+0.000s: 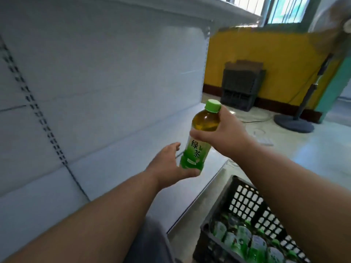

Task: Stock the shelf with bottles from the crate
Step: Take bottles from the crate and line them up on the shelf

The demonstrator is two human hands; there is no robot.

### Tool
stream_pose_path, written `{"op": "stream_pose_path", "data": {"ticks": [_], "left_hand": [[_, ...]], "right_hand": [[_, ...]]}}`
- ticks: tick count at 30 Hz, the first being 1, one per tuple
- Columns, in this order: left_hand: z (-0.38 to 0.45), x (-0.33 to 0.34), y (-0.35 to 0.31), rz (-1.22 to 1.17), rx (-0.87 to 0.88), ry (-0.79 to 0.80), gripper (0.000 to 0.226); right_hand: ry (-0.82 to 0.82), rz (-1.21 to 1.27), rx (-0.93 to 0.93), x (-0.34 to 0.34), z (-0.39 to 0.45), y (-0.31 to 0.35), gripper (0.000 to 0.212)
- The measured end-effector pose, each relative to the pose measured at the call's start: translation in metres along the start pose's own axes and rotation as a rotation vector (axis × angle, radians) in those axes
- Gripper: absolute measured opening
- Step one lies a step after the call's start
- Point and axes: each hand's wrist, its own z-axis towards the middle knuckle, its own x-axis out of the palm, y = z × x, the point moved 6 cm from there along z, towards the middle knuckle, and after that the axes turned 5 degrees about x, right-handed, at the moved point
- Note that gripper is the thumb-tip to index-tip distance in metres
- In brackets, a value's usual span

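Observation:
A green tea bottle (201, 137) with a green cap and green label hangs upright above the white bottom shelf (133, 149). My right hand (222, 132) grips its upper body just below the cap. My left hand (171, 166) cups the bottle's base from the left, thumb under it. A black plastic crate (245, 198) stands on the floor at the lower right, with several more green bottles (245, 242) inside.
The white shelf back panel (95, 82) with slotted uprights fills the left. An upper shelf (171, 10) runs overhead. Further off, a dark crate (241, 86) leans on a yellow wall and a standing fan's base (294, 124) rests on the floor.

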Motion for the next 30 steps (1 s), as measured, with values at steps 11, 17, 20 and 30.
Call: {"op": "stream_pose_path", "data": {"ticks": [11, 17, 20, 30], "left_hand": [[-0.048, -0.116, 0.134, 0.259, -0.243, -0.157, 0.142], [-0.061, -0.143, 0.228, 0.506, -0.487, -0.307, 0.136], [-0.073, -0.144, 0.26, 0.646, -0.573, -0.263, 0.133], [-0.079, -0.137, 0.272, 0.733, -0.595, -0.211, 0.125]], "right_hand": [[0.288, 0.051, -0.151, 0.171, 0.039, 0.073, 0.061], [0.447, 0.068, -0.21, 0.276, 0.07, 0.083, 0.062], [0.502, 0.083, -0.25, 0.314, 0.071, 0.094, 0.063], [0.447, -0.01, -0.16, 0.338, 0.057, 0.068, 0.058]]}}
